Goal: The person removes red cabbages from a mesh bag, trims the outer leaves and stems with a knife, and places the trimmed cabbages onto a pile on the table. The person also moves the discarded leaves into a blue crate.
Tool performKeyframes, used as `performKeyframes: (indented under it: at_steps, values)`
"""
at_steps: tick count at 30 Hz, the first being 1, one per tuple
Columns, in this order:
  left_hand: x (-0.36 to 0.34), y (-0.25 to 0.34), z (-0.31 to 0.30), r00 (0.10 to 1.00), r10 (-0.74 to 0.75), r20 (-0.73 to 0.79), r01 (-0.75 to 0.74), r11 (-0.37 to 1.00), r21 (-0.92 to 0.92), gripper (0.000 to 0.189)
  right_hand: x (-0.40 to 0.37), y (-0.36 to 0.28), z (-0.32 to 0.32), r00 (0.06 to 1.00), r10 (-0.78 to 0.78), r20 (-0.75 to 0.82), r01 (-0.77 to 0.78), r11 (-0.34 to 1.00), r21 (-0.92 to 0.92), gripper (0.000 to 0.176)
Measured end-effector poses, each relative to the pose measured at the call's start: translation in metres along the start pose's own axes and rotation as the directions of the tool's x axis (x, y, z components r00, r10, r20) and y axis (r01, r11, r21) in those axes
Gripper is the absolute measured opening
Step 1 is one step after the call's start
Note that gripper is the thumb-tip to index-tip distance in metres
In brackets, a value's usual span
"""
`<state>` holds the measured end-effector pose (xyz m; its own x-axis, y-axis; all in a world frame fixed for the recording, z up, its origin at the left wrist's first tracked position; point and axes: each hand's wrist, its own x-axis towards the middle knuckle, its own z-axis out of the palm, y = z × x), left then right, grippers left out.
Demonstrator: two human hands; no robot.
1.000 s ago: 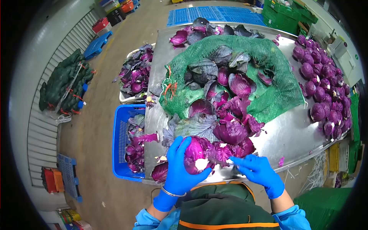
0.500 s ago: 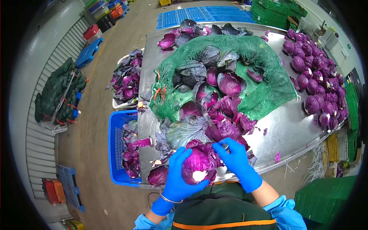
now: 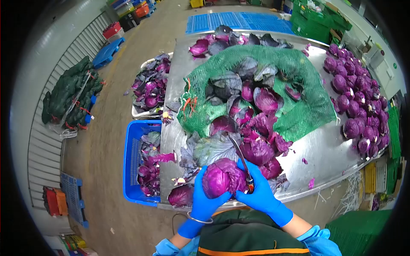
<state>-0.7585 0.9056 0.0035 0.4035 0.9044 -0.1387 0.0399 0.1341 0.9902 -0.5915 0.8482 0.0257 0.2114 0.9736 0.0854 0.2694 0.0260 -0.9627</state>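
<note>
A red cabbage [image 3: 221, 177] is held in front of my apron, at the near edge of the metal table. My left hand [image 3: 204, 199], in a blue glove, wraps its left side and underside. My right hand [image 3: 262, 193], also gloved, is closed round a knife [image 3: 240, 154] and rests against the cabbage's right side. The knife's dark, curved blade points up and away from me; a bit of its orange-red handle shows by my fingers. Just beyond lie loose cabbage leaves [image 3: 256, 151] and a large grey-green leaf [image 3: 215, 147].
A green mesh bag [image 3: 314, 113] with leaves and heads spreads over the metal table [image 3: 307, 170]. Several trimmed cabbages [image 3: 354, 87] are piled at right. Left of the table stand a blue crate [image 3: 131, 170] and a white bin [image 3: 136, 112], both holding leaves.
The cabbage has been turned, so its white stem end no longer shows. My right hand has come down against its side, and the knife blade now stands up in view.
</note>
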Motion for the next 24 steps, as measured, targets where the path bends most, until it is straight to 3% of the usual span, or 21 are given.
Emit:
performKeyframes:
  at_steps: [1, 2, 4, 5, 6, 7, 9, 10, 11, 12, 13, 14, 15, 17, 19, 21, 22, 23, 24]
  values:
    - [-0.006, -0.003, 0.002, 0.997, 0.062, -0.046, -0.058, 0.994, 0.094, 0.098, -0.002, -0.003, 0.001, 0.992, -0.120, -0.045, 0.112, 0.982, -0.151, 0.064]
    - [-0.007, -0.001, 0.002, 0.991, 0.117, -0.068, -0.109, 0.988, 0.106, 0.097, -0.006, 0.000, 0.002, 0.993, -0.107, -0.053, 0.098, 0.984, -0.152, 0.064]
    - [-0.009, 0.017, 0.001, 0.980, 0.200, -0.022, -0.194, 0.966, 0.171, 0.099, -0.001, -0.001, -0.001, 0.959, -0.192, -0.207, 0.181, 0.981, -0.070, 0.043]
    - [-0.010, 0.024, -0.003, 0.961, 0.274, 0.020, -0.271, 0.932, 0.239, 0.100, 0.003, -0.016, -0.005, 0.935, 0.019, -0.353, -0.042, 0.998, -0.056, 0.031]
    - [-0.011, 0.025, -0.010, 0.940, 0.333, 0.077, -0.339, 0.883, 0.325, 0.102, 0.013, -0.014, -0.018, 0.886, 0.334, -0.322, -0.291, 0.940, 0.177, 0.031]
    - [-0.014, 0.024, -0.014, 0.938, 0.335, 0.086, -0.344, 0.878, 0.332, 0.102, 0.023, -0.009, -0.037, 0.760, 0.613, -0.218, -0.507, 0.768, 0.392, 0.031]
    - [-0.014, 0.017, -0.022, 0.984, 0.167, 0.067, -0.165, 0.986, -0.031, 0.104, 0.043, 0.016, -0.072, 0.770, 0.637, -0.016, -0.556, 0.684, 0.471, 0.042]
    - [-0.012, 0.016, -0.024, 0.988, 0.150, 0.041, -0.144, 0.982, -0.119, 0.103, 0.039, 0.038, -0.074, 0.775, 0.632, -0.023, -0.546, 0.687, 0.479, 0.042]
    - [-0.011, 0.017, -0.023, 0.986, 0.161, 0.044, -0.154, 0.981, -0.118, 0.103, 0.034, 0.065, -0.071, 0.874, 0.423, -0.238, -0.417, 0.906, 0.080, 0.048]
    - [-0.009, 0.018, -0.021, 0.995, 0.096, 0.012, -0.089, 0.958, -0.272, 0.103, 0.036, 0.077, -0.070, 0.936, 0.124, -0.328, -0.247, 0.897, -0.366, 0.055]
    - [-0.009, 0.018, -0.019, 1.000, 0.020, -0.012, -0.023, 0.907, -0.421, 0.103, 0.037, 0.036, -0.062, 0.923, 0.360, -0.134, -0.347, 0.931, 0.114, 0.070]
    - [-0.007, 0.007, -0.021, 1.000, -0.025, 0.013, 0.028, 0.822, -0.568, 0.102, 0.034, 0.007, -0.051, 0.960, 0.278, 0.034, -0.278, 0.931, 0.236, 0.074]
    - [-0.010, 0.011, -0.021, 0.984, -0.144, 0.101, 0.174, 0.708, -0.685, 0.096, 0.027, -0.014, -0.038, 0.968, 0.174, 0.183, -0.232, 0.898, 0.375, 0.079]
    - [-0.011, 0.017, -0.014, 0.941, -0.277, 0.195, 0.285, 0.340, -0.896, 0.089, 0.027, -0.040, -0.021, 0.959, 0.053, 0.279, -0.115, 0.970, 0.213, 0.083]
    - [-0.004, 0.017, -0.009, 0.954, -0.235, 0.185, 0.251, 0.288, -0.924, 0.083, 0.030, -0.046, -0.020, 0.974, 0.039, 0.222, -0.078, 0.982, 0.169, 0.079]
    - [0.000, 0.026, -0.002, 0.955, -0.165, 0.248, 0.277, 0.185, -0.943, 0.080, 0.031, -0.063, -0.035, 0.844, 0.420, 0.333, -0.522, 0.785, 0.333, 0.070]
    - [0.001, 0.025, 0.000, 0.958, -0.192, 0.213, 0.259, 0.262, -0.930, 0.077, 0.028, -0.054, -0.036, 0.901, 0.375, 0.219, -0.426, 0.859, 0.284, 0.051]
    - [0.000, 0.021, 0.000, 0.960, -0.195, 0.201, 0.248, 0.258, -0.934, 0.077, 0.024, -0.038, -0.033, 0.982, 0.161, 0.095, -0.182, 0.946, 0.270, 0.035]
    - [0.003, 0.015, 0.000, 0.958, -0.198, 0.208, 0.247, 0.198, -0.949, 0.077, 0.021, -0.037, -0.033, 0.991, 0.128, 0.039, -0.133, 0.956, 0.260, 0.029]
